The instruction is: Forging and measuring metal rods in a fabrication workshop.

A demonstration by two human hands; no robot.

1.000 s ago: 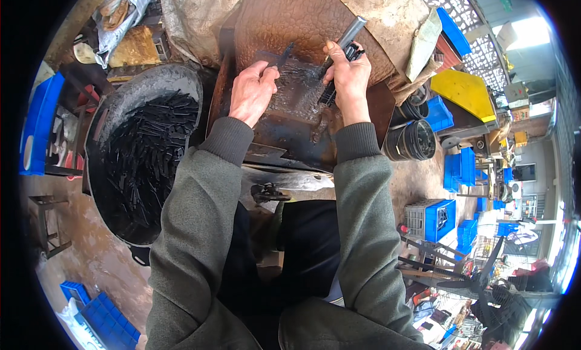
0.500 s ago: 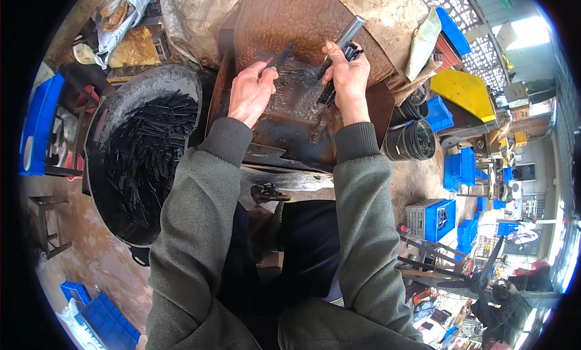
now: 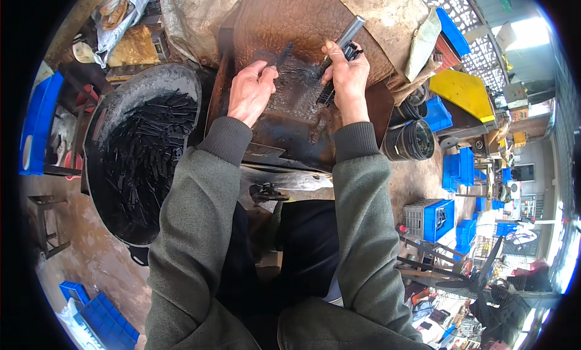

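Black strips (image 3: 154,150) lay heaped in a grey-rimmed tub (image 3: 181,77) at the left of the frame, seen from the head camera, as a person worked at a stained bench (image 3: 293,132) at upper centre. The left hand (image 3: 251,94) pinched one thin, dark piece (image 3: 284,52) between thumb and fingers, its tip angled toward the top of the frame. The right hand (image 3: 350,77) curled around a dark, ridged stack (image 3: 327,94) and a smooth grey bar (image 3: 352,30), whose end jutted toward the upper right.

Work appeared to be partway along: one piece and the stack were in hand, while a large pile filled the tub. Whether that pile was finished or waiting could not be told.

Between the hands, the bench looked wet and gritty, crusted with grime. A brown, wrinkled sheet (image 3: 278,17) rose behind it, beside pale, coarse sacking (image 3: 196,17). Ribbed cuffs (image 3: 229,139) ended the grey-green, woven sleeves (image 3: 200,198). Round, black buckets (image 3: 411,141) stood right of centre, below a flat yellow panel (image 3: 463,94).
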